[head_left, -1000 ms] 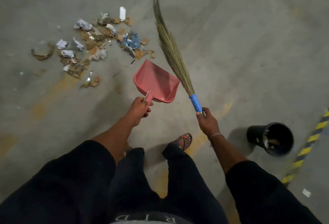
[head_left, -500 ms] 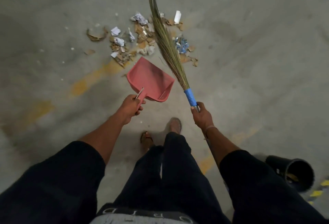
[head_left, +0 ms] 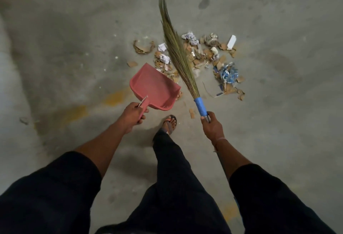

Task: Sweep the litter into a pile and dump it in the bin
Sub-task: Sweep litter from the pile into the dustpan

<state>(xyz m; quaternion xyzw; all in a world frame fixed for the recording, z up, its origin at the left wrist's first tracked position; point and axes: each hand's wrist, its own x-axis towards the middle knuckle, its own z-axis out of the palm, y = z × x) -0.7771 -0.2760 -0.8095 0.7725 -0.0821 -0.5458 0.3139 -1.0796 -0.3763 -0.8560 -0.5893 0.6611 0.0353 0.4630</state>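
Observation:
My left hand (head_left: pixel 132 115) grips the handle of a red dustpan (head_left: pixel 154 88), held just above the floor with its mouth toward the litter. My right hand (head_left: pixel 211 127) holds a grass broom (head_left: pixel 176 51) by its blue-wrapped neck, bristles pointing away over the pile. The litter pile (head_left: pixel 206 57) is torn cardboard, crumpled white paper and blue plastic scraps, lying on the concrete just beyond both tools. The bin is out of view.
Grey concrete floor (head_left: pixel 278 103) with faded yellow paint marks (head_left: pixel 115 97) to the left. My sandalled foot (head_left: pixel 168 124) stands just short of the pile, with a stray cardboard scrap (head_left: pixel 192 113) beside it. Small white specks dot the floor left of the pile.
I have stepped closer to the litter; the pile has shifted from the left of the view to the centre right. The black bin has dropped out of view. Both hands keep their grips.

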